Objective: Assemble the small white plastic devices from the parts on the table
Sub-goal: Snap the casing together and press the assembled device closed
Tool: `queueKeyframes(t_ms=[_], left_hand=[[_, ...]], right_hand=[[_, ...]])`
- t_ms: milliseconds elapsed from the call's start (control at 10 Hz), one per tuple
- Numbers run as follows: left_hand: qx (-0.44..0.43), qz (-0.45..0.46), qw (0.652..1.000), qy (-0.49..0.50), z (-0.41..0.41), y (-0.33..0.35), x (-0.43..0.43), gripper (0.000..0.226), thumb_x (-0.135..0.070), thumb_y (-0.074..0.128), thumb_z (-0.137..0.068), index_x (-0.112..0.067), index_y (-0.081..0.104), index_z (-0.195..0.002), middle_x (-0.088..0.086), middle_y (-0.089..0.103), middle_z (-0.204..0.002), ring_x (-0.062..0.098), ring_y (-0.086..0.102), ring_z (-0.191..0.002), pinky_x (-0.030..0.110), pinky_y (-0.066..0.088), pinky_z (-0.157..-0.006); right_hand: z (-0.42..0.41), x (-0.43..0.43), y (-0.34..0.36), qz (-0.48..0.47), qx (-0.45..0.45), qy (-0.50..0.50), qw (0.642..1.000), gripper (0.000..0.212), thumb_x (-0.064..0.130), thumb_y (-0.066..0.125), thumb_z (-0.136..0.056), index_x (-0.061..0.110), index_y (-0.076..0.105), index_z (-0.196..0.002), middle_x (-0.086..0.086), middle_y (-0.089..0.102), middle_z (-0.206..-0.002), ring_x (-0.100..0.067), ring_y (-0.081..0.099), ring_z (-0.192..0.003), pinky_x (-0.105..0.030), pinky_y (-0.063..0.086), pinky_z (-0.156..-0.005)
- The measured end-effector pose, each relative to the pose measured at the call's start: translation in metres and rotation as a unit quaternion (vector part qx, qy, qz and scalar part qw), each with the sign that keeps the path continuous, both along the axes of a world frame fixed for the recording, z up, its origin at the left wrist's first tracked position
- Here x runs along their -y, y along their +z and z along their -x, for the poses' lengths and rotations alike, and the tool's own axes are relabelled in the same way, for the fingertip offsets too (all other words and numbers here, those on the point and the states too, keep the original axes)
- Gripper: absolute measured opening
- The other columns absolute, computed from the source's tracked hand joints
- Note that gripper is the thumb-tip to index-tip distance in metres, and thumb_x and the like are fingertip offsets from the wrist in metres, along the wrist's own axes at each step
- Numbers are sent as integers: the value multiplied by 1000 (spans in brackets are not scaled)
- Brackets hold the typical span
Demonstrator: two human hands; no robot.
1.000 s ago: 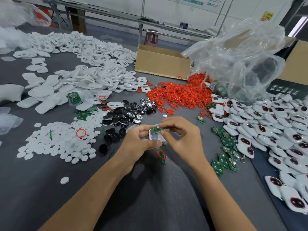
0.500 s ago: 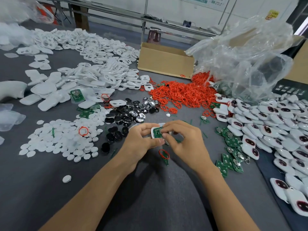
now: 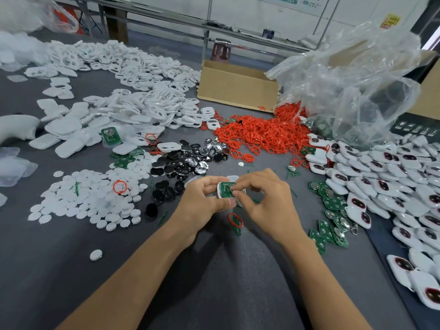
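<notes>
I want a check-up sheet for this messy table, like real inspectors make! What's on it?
Surface: dark grey table mat, mostly covered in parts.
Job's things: white shell with a green board in it, held between both hands; piles of loose shells, red rings, white discs, black and silver buttons, spare boards, finished devices.
Clutter: clear plastic bag, cardboard box.
Hands: left hand grips the white shell; right hand pinches the green board.
Cables: nothing seen on the table.
Surroundings: metal bench and a stool behind.
</notes>
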State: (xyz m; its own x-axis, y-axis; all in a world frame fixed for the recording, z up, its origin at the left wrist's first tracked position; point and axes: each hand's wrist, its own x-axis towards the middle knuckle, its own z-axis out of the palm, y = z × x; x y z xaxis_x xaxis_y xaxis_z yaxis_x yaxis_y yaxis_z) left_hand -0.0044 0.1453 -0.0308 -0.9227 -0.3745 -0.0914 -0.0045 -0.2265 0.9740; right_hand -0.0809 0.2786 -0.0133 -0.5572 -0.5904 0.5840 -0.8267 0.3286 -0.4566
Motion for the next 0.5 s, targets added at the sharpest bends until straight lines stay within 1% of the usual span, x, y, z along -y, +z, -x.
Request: queueKeyframes(t_ms=[100,500], left_hand=[[-2,-4,1000,0,0,0,0,46,18,69,-75,1,60,-117,14,71,-107,16,68,-85,30,57,-84],[1,1,1000,0,-1,1,0,47,18,69,-74,2,60,-118,17,70,-109,18,66,-86,35,56,-89]], right_hand=[[0,1,-2,-9,10,1,1000,12,1,78,-71,9,72,-77,3,71,-86,-20,57,-77,-28,45,-72],[0,2,-4,-16,9,-6,1000,12,2,77,-71,10,72,-78,4,71,-86,-21,56,-79,-30,45,-71]])
